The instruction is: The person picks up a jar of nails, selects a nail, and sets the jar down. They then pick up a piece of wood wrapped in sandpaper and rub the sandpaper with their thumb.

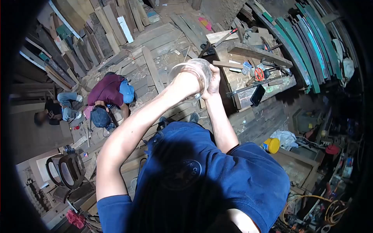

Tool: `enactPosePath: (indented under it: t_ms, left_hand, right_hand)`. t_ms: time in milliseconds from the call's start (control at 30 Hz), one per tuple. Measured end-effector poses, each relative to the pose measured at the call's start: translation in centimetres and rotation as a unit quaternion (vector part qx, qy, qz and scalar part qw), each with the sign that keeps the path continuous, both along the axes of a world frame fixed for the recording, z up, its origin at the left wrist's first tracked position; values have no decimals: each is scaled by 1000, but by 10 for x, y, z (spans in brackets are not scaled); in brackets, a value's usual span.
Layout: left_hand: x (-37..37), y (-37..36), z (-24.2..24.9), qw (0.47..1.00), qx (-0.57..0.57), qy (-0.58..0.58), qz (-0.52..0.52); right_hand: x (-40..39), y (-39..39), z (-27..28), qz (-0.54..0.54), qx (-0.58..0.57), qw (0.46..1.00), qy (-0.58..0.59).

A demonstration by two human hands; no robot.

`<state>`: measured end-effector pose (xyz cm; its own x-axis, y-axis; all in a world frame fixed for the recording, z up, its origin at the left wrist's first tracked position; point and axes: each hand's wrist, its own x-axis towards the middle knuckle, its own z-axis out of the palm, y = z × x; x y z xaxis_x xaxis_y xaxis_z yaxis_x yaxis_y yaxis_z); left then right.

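A clear, rounded see-through container [203, 65] is held up in front of my chest, over the wooden floor. My right hand [213, 80] grips its right side, with the fingers wrapped round the edge. My left hand [190, 82] reaches into or behind the container, and its fingers are blurred by the clear wall. What the left hand holds, if anything, cannot be made out.
A wooden workbench [248, 87] at right carries boards, orange-handled scissors [258, 73] and a black phone [257, 95] at its edge. One person [110, 93] crouches at left; another [62, 110] sits beyond. Planks [105, 31] lean behind. A yellow tub [273, 145] stands at right.
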<state>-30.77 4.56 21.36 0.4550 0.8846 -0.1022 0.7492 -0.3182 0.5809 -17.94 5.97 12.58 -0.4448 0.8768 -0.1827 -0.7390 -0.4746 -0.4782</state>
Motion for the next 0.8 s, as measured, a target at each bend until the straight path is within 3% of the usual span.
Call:
enactPosePath:
  t_ms: [100, 167, 267, 333, 433, 467, 533, 600, 667, 800]
  left_hand:
    - [0, -6, -19, 997, 20, -17, 68]
    - [-7, -30, 16, 997, 40, -21, 69]
    - [-14, -48, 23, 986, 94, -132, 36]
    - [-24, -63, 48, 991, 125, -47, -18]
    - [-31, -80, 53, 980, 179, -83, 17]
    - [-36, -84, 67, 984, 134, -120, -4]
    - [-42, -97, 66, 967, 225, -120, -3]
    - [-45, -104, 75, 971, 212, -109, 21]
    - [-44, -105, 103, 990, 93, -83, 62]
    - [-56, -98, 105, 971, 155, -148, 103]
  right_hand:
    - [-4, 0, 8, 8, 15, 1000, 11]
    - [-7, 0, 7, 30, 18, 998, 46]
    - [-11, -5, 13, 67, 4, 993, 101]
    - [-17, -9, 19, 70, -6, 990, 123]
    - [-22, -14, 33, 89, -19, 991, 95]
    - [-22, -15, 31, 112, 3, 989, 93]
    - [-25, -13, 23, 124, 1, 988, 94]
    - [-32, -13, 22, 104, -4, 991, 81]
    - [-34, -14, 27, 101, -15, 988, 115]
    - [-31, -13, 19, 69, -38, 992, 95]
